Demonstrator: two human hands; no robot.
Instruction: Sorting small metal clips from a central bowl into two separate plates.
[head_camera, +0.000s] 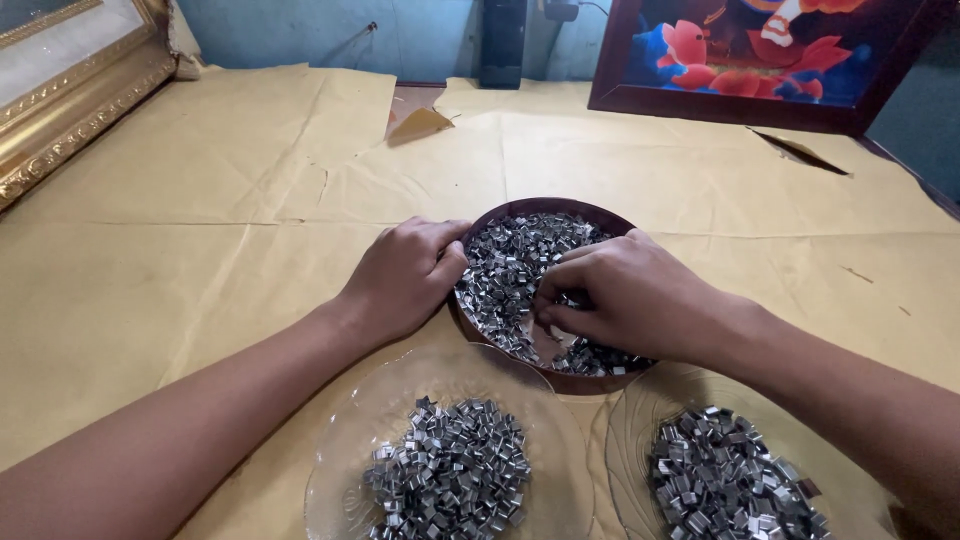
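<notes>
A round brown bowl (520, 207) stands near the middle of the tabletop (200, 250), which is covered with yellowish paper. The bowl is full of small shiny metal clips (510, 260). The left hand (405, 275) lies on the left rim of the bowl, with the fingers bent over the edge and touching the clips; whether it holds any clip I cannot tell. The right hand (630, 295) is inside the bowl on its right side, and its fingertips are pressed together in a narrow pinch among the clips (if a clip is between them, it is hidden).

Near the front edge of the tabletop stand two clear glass plates. The left plate (345, 440) and the right plate (635, 420) each carry a heap of the same clips. A gold picture frame (70, 100) leans at the far left corner, and a colourful framed painting (760, 60) at the far right edge.
</notes>
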